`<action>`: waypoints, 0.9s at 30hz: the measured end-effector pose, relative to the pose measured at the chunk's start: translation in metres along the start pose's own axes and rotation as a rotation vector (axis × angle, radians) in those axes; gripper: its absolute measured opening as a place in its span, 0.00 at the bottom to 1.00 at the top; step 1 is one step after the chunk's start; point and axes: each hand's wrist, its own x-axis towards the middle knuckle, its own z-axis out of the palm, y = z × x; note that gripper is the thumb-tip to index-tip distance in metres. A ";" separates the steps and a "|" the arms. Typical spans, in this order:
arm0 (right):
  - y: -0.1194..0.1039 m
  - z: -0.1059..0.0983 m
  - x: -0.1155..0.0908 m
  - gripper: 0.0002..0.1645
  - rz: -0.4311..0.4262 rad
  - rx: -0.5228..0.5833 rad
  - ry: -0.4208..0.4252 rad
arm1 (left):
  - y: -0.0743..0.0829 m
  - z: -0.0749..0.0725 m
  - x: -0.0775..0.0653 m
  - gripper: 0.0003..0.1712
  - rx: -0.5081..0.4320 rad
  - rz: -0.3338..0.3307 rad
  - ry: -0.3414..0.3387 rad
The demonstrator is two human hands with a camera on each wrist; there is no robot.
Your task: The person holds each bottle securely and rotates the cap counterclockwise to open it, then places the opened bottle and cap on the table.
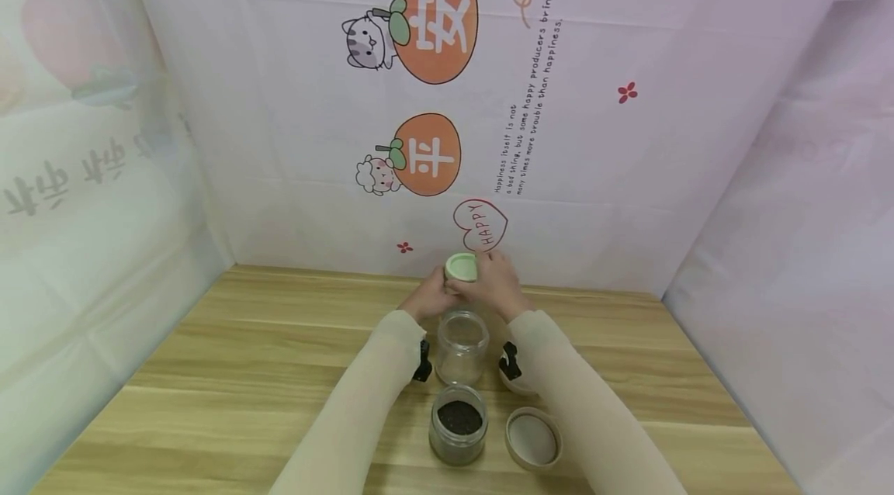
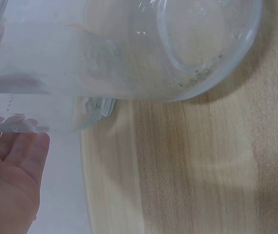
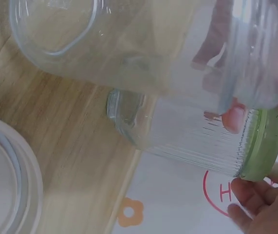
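Observation:
At the back of the table both hands are on a ribbed clear glass jar (image 3: 192,141) with a green lid (image 1: 462,267). My left hand (image 1: 427,298) holds the jar's body from the left; in the left wrist view this hand (image 2: 12,180) shows at the lower left, its fingers partly seen through glass. My right hand (image 1: 497,284) grips the green lid, fingers curled about its edge in the right wrist view. Nearer stands a wide clear jar (image 1: 461,361), with a few small specks at its bottom in the left wrist view.
In front of the wide jar is a glass jar (image 1: 457,448) holding dark granules. A beige-rimmed lid (image 1: 533,439) lies to its right. Another pale lid (image 1: 518,380) is partly hidden beneath the right forearm. A printed cloth (image 1: 580,192) hangs behind the table's back edge.

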 end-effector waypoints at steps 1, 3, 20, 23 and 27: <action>0.000 0.000 0.000 0.51 -0.008 0.017 -0.004 | 0.000 0.000 -0.001 0.44 0.005 -0.008 0.003; 0.001 -0.001 0.001 0.47 -0.020 0.043 -0.016 | 0.001 0.001 -0.001 0.46 0.014 -0.032 0.017; 0.008 -0.006 0.003 0.41 -0.171 0.182 -0.113 | -0.032 0.006 0.013 0.49 0.085 -0.113 0.081; 0.008 -0.008 0.004 0.41 -0.176 0.178 -0.107 | -0.033 0.006 0.014 0.49 0.087 -0.104 0.084; 0.008 -0.008 0.002 0.46 -0.120 0.100 -0.051 | -0.023 0.004 0.011 0.49 0.050 -0.037 0.054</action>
